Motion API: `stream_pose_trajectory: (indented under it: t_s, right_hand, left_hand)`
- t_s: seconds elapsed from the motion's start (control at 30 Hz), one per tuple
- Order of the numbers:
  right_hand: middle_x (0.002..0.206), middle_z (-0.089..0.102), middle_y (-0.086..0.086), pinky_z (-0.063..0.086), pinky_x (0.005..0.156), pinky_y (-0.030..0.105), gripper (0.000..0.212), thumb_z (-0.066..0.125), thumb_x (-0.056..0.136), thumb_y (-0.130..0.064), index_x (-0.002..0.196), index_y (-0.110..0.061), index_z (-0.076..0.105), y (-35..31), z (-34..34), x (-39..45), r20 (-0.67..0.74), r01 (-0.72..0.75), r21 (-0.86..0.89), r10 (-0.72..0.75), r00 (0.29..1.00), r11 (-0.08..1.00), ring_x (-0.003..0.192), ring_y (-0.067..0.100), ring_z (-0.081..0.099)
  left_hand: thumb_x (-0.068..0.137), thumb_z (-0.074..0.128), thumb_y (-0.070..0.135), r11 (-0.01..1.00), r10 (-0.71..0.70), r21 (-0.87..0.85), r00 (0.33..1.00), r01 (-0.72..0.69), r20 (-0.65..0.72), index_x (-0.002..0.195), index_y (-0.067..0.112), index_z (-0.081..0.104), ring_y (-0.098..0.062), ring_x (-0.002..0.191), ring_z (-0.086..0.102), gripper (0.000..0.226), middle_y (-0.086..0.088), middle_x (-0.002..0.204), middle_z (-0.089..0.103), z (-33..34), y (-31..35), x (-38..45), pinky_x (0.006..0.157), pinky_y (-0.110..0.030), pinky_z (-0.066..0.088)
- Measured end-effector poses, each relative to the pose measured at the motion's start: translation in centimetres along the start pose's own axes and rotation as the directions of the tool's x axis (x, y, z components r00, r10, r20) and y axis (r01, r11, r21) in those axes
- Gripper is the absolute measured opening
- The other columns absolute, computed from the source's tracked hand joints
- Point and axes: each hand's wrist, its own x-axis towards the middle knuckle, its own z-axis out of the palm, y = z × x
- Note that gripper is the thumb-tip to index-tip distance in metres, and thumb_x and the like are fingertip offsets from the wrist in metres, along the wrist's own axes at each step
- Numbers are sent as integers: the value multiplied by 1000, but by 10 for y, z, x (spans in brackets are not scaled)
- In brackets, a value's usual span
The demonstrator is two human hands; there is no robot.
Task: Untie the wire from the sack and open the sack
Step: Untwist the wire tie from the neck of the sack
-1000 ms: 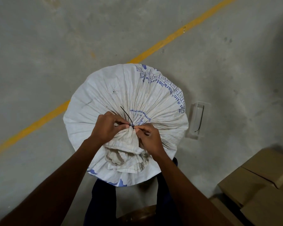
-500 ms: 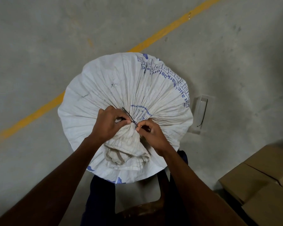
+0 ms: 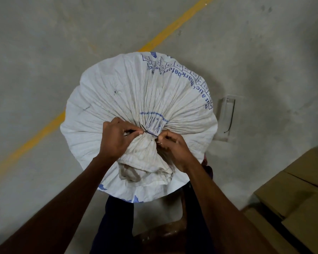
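Observation:
A full white woven sack [image 3: 128,92] with blue print stands upright on the concrete floor, seen from above. Its mouth is gathered into a bunched neck [image 3: 145,153] that points toward me. A thin dark wire [image 3: 148,132] is wound around that neck. My left hand [image 3: 117,139] pinches the wire's left end with thumb and forefinger. My right hand [image 3: 173,149] pinches the wire at the neck's right side. Part of the wire is hidden under my fingers.
A yellow painted line [image 3: 174,28] crosses the grey floor diagonally behind the sack. A small clear plastic holder [image 3: 227,119] lies on the floor right of the sack. Brown cardboard boxes [image 3: 292,191] sit at the lower right. My legs stand below the sack.
The wire's free end, which stuck up and to the left, is now shorter and lower at the neck. Both hands have kept pinching it. The camera has shifted closer to the sack.

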Motion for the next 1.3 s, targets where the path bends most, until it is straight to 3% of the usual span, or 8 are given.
stream_pose_trajectory:
  t_s: [0.17,0.3,0.47,0.7,0.8,0.93,1.07,1.3]
  right_hand:
    - [117,69,17,46,112,48,17,56,101,-5,86,-8,64,5,-3,0,45,-77,298,67,997,951,115,31,62]
    - [112,67,15,42,114,57,16,68,90,-18,93,-5,59,-10,-11,5,-18,-38,391,49,999,920,112,33,65]
    - [91,66,13,55,95,50,29,45,108,-12,81,-6,56,-27,-12,7,-126,-1,291,40,991,957,91,30,68]
    - [78,66,13,52,45,30,9,64,101,-4,102,4,62,-44,-11,12,-488,278,67,-212,847,958,57,18,65]
    - [89,72,14,58,55,36,11,69,95,3,105,1,72,-55,-11,21,-379,351,-234,-417,826,907,67,20,68]
    - [97,78,0,63,73,40,19,73,93,-3,110,-8,80,-57,-5,35,-211,325,-467,-461,862,822,83,12,72]
    - [101,79,4,55,82,20,19,77,91,-7,109,-8,81,-56,-2,41,-126,355,-565,-503,855,745,92,12,73]
    - [92,75,2,58,81,33,7,75,91,-6,96,-7,79,-59,-4,47,-46,366,-639,-509,860,677,87,15,70]
  left_hand:
    - [89,76,44,995,42,84,999,-45,34,92,39,82,-12,91,58,7,22,92,78,0,6,4,88,-40,30]
    - [92,71,46,990,42,138,999,-39,-19,93,36,81,-13,93,57,13,19,93,78,0,9,5,87,-36,24]
    - [91,79,37,987,121,121,985,-107,-119,94,33,81,-12,97,59,5,18,92,77,-6,26,19,88,-36,24]
    - [90,81,32,992,127,-13,991,-128,-51,102,28,83,-18,83,62,13,2,83,75,1,60,57,88,-40,43]
    - [88,83,32,995,50,-92,999,-49,7,104,34,82,-20,84,63,16,-1,83,71,3,55,59,89,-48,51]
    - [84,88,24,964,-17,-265,999,30,51,82,32,64,-9,85,75,26,2,82,76,1,54,55,87,-41,59]
    - [84,87,29,969,-7,-247,999,16,36,71,35,42,-15,81,75,48,14,79,78,2,53,55,88,-51,53]
    - [82,88,32,983,25,-183,1000,-24,3,70,36,43,-16,79,65,47,13,78,75,5,50,52,91,-47,47]
